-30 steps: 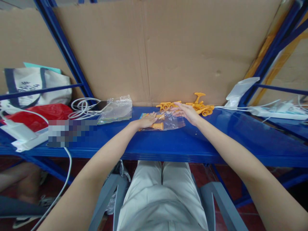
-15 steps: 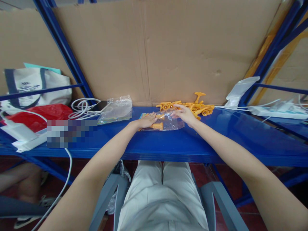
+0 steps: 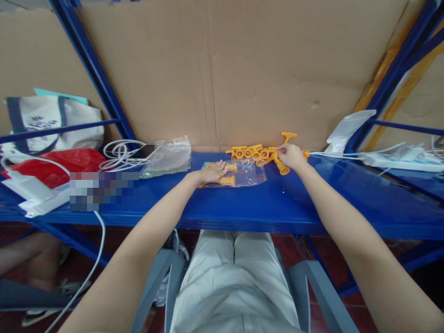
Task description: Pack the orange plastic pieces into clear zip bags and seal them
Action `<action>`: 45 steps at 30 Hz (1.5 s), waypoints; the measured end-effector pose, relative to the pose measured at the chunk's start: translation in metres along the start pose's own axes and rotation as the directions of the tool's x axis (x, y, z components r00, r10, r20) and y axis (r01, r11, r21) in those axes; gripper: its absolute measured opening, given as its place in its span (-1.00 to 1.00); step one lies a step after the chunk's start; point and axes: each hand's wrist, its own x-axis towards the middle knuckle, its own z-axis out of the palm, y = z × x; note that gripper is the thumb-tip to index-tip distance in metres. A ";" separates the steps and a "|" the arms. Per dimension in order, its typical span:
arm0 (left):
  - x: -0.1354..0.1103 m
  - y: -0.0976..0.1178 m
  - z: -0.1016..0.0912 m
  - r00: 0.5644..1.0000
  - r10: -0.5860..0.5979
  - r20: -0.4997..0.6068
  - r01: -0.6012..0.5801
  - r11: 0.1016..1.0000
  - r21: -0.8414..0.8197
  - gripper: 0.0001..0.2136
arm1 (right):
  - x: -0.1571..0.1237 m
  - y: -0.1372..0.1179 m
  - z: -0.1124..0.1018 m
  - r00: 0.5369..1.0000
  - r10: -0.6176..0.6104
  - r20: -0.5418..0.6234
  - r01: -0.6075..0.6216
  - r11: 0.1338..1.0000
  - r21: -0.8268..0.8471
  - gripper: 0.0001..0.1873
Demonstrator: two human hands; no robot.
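Observation:
My left hand (image 3: 212,172) lies flat, fingers stretched, on a small clear plastic bag (image 3: 247,173) on the blue shelf (image 3: 243,203). Inside the bag is an orange plastic part (image 3: 227,181). My right hand (image 3: 291,155) is at the pile of orange plastic parts (image 3: 258,152) against the cardboard back, its fingers pinched on one orange part (image 3: 280,165) at the pile's right end.
A stack of clear bags (image 3: 168,157) and a coiled white cable (image 3: 120,152) lie left of the bag. Further left are a red bag (image 3: 65,162), a tote bag (image 3: 52,122) and a white charger (image 3: 31,192). A white packet (image 3: 348,125) and a power strip (image 3: 398,159) lie right.
My right hand left the clear bag's edge and moved right and back to the orange pile, closing its fingers on a part. My left hand stayed on the bag.

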 end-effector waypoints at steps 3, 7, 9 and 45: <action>-0.002 -0.004 -0.002 1.000 -0.017 0.007 0.017 1.000 -0.010 -0.29 | 0.000 0.007 -0.003 0.982 0.048 0.183 -0.012 0.980 -0.197 -0.67; -0.001 -0.012 -0.003 1.000 -0.008 0.013 0.008 1.000 -0.004 -0.28 | 0.004 0.013 0.003 0.940 -0.016 0.342 0.097 0.970 -0.221 -0.71; -0.001 -0.016 -0.003 1.000 -0.001 0.008 0.001 1.000 -0.001 -0.27 | 0.006 0.014 0.007 0.928 -0.076 0.366 0.154 0.970 -0.189 -0.70; -0.001 -0.019 -0.002 1.000 -0.011 -0.025 0.010 1.000 -0.027 -0.28 | 0.000 0.001 -0.014 0.975 -0.196 0.104 0.218 0.933 -0.285 -0.69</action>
